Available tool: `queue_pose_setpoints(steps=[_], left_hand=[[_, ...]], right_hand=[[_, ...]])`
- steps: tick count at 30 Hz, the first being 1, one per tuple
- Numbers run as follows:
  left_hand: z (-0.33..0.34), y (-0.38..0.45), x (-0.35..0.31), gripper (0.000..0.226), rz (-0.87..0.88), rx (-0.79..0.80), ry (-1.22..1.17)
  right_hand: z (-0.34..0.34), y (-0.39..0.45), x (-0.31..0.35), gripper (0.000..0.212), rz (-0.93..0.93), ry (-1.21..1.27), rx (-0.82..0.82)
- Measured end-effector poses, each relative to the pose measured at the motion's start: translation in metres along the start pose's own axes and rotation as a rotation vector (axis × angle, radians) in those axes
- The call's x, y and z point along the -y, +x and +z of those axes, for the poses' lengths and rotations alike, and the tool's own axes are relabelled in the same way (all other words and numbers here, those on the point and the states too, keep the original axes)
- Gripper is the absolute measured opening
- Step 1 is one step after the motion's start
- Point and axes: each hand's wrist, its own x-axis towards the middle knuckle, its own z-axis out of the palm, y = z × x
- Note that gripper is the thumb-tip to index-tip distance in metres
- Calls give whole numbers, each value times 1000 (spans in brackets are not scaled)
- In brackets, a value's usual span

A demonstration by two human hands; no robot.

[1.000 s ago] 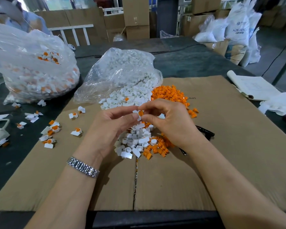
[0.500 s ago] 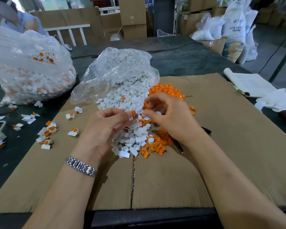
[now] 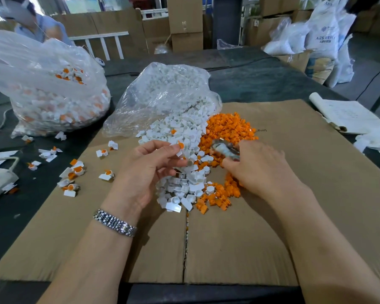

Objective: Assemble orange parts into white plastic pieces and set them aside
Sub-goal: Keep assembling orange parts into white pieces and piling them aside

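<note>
- Fingertips [image 3: 173, 148] of the left hand [image 3: 145, 172] pinch a small white plastic piece with an orange insert [image 3: 180, 146], above the white pile [image 3: 184, 137].
- The right hand [image 3: 257, 170] has fingers curled round a blurred metallic object [image 3: 225, 150], over the loose orange plastic parts [image 3: 228, 128].
- Both piles lie on the flat brown cardboard sheet [image 3: 272, 216].

Loose parts pile [image 3: 184, 185] on cardboard [image 3: 239, 238], bag [image 3: 162, 93] behind
</note>
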Motion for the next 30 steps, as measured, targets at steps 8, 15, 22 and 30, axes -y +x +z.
queue_pose_setpoints(steps=[8,15,22,30], left_hand=[[-5,1,1,12,47,35,-34],[-4,0,0,12,100,54,-43],[-1,-2,-1,10,99,15,-26],[-4,-1,-1,8,82,19,47]], right_hand=[[-44,-7,15,21,-146,425,227],[-33,-10,33,27,-179,576,490],[-25,-12,38,42,-248,454,432],[-5,-17,44,45,-215,399,256]])
